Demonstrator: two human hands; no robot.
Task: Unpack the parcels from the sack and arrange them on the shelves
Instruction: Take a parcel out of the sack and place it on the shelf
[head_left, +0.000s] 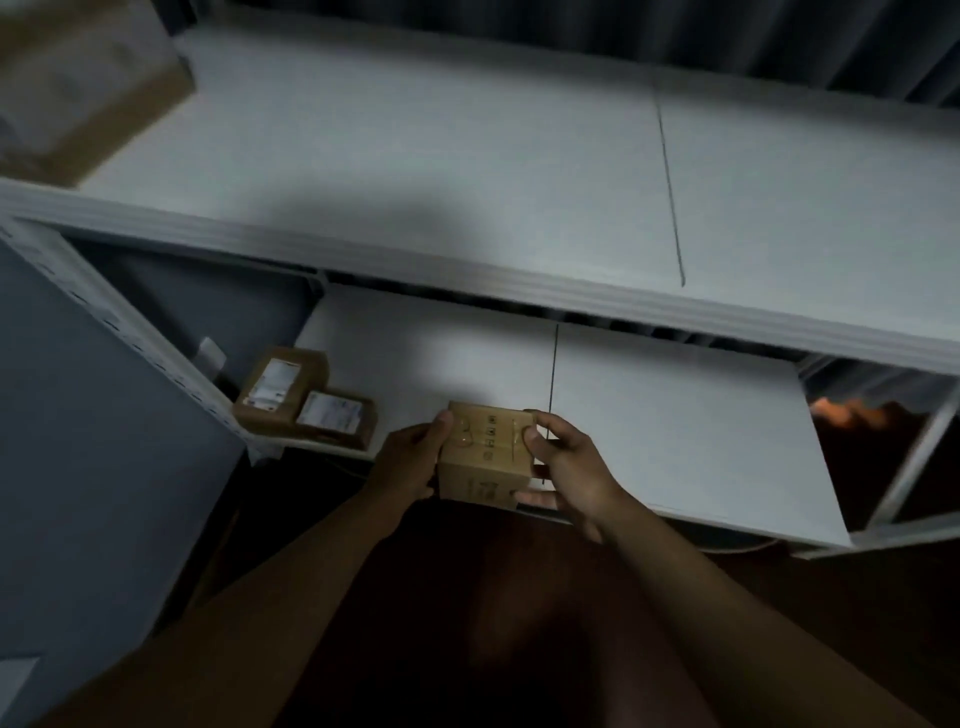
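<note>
Head view: a person stands over white metal shelving and looks down at both hands.
Parcel in hand: small brown cardboard box with printed handling symbols (485, 452), held over the front edge of the white lower shelf (675, 415).
Left hand (410, 460): grips the box's left side, thumb on the top face.
Right hand (566, 467): fingers (535, 434) curled round the right side, pinching the box against the thumb.
Already shelved: two brown labelled cardboard parcels (306, 397) touching each other at the left end of the lower shelf; a blurred large brown parcel (88, 88) on the white upper shelf (415, 156).
Sack: not in view.
Doing it well: probably set the box down flat beside the two labelled parcels, pushed back from the lip, so the row stays tight; let go only once it sits square.
</note>
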